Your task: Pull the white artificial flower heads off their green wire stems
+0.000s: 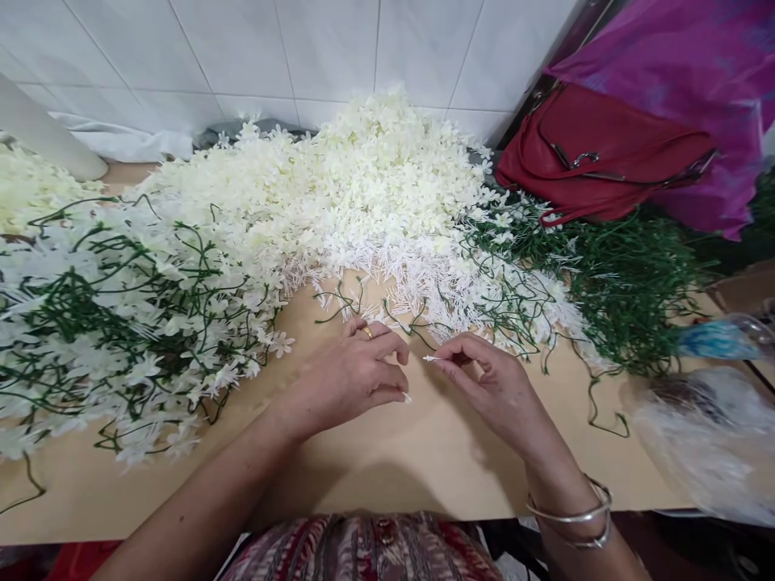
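Note:
Between the thumb and finger of my right hand (490,383) is a small white stamen-like piece (430,358), its tip pointing left. My left hand (363,371) faces it with curled fingers, a gold ring on one of them. A tiny white piece (407,397) pokes out at the left thumb's tip; its kind is too small to make out. The hands are apart, just above the table (417,452). Beyond them lie loose white stamen pieces (412,282) and green wire-like stems (345,303). Behind those rises a heap of cream artificial petals (387,169).
At the left is a pile of white artificial flowers on green stems (133,315). Bunched green stems (630,282) lie at the right, below a red handbag (605,153) and a purple bag (720,89). Clear plastic (720,436) sits at the right edge. A tiled wall (333,48) stands behind.

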Demonstrator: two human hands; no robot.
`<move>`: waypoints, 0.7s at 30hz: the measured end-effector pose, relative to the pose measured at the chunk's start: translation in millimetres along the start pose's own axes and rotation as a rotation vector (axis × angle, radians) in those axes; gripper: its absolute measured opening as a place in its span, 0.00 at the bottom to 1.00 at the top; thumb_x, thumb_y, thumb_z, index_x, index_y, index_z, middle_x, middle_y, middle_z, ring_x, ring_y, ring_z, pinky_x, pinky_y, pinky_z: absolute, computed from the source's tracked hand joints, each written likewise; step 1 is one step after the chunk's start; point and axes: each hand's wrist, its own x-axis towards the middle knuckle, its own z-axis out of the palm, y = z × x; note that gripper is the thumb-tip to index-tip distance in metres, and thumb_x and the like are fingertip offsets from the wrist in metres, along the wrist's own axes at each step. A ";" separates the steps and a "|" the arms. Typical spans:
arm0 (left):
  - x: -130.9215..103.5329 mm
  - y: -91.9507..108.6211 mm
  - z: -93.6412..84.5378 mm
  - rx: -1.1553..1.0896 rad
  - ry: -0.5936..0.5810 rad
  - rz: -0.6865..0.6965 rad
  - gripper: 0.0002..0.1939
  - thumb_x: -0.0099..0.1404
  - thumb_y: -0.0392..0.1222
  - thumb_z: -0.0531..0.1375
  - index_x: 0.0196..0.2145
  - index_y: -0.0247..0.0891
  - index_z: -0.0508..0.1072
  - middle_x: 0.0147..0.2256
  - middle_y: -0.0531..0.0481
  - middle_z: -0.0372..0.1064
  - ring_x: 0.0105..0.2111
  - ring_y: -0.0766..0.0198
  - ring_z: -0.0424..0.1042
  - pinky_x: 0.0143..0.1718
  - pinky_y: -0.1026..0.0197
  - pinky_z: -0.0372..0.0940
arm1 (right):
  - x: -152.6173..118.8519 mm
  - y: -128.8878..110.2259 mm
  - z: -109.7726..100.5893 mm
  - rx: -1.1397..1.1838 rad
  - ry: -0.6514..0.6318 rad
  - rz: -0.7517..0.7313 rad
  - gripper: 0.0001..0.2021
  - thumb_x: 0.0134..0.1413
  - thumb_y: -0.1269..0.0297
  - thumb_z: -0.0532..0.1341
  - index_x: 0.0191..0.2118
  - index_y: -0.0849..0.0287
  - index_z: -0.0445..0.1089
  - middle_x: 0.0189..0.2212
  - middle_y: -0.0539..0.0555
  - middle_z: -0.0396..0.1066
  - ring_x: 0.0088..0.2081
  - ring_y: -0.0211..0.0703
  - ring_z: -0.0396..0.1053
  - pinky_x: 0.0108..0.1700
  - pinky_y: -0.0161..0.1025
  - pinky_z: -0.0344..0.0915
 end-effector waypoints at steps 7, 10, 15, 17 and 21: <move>5.9 -2.8 5.4 -0.690 0.635 -0.373 0.06 0.68 0.45 0.68 0.41 0.44 0.85 0.40 0.48 0.83 0.41 0.61 0.79 0.47 0.59 0.70 | 21.0 -28.0 6.3 0.142 0.230 -0.007 0.02 0.62 0.66 0.67 0.36 0.54 0.75 0.33 0.51 0.76 0.36 0.43 0.72 0.43 0.41 0.67; 4.1 -5.4 7.6 -0.794 0.747 -0.503 0.07 0.66 0.46 0.70 0.40 0.44 0.85 0.39 0.50 0.83 0.40 0.62 0.79 0.47 0.61 0.71 | 29.0 -45.5 18.5 0.142 0.200 -0.053 0.02 0.62 0.68 0.66 0.37 0.55 0.75 0.33 0.50 0.77 0.36 0.42 0.72 0.41 0.40 0.68; 3.3 -7.7 10.9 -0.778 0.728 -0.466 0.09 0.65 0.48 0.71 0.40 0.44 0.85 0.38 0.49 0.83 0.40 0.61 0.79 0.47 0.58 0.74 | 33.6 -54.9 37.0 0.095 0.212 -0.079 0.04 0.63 0.69 0.63 0.36 0.54 0.74 0.33 0.51 0.77 0.35 0.42 0.72 0.41 0.40 0.70; 3.4 -7.1 12.6 -0.750 0.712 -0.457 0.10 0.65 0.49 0.70 0.41 0.44 0.85 0.39 0.48 0.84 0.40 0.59 0.80 0.48 0.56 0.74 | 33.5 -53.3 41.2 0.098 0.224 -0.079 0.04 0.63 0.69 0.63 0.36 0.54 0.74 0.32 0.51 0.77 0.34 0.42 0.72 0.41 0.40 0.70; 2.8 -6.4 16.8 -0.734 0.698 -0.468 0.10 0.66 0.48 0.70 0.43 0.44 0.85 0.40 0.48 0.84 0.41 0.60 0.81 0.49 0.57 0.75 | 32.9 -51.0 46.8 0.136 0.236 -0.080 0.04 0.63 0.69 0.63 0.35 0.54 0.73 0.30 0.50 0.75 0.34 0.41 0.71 0.40 0.40 0.69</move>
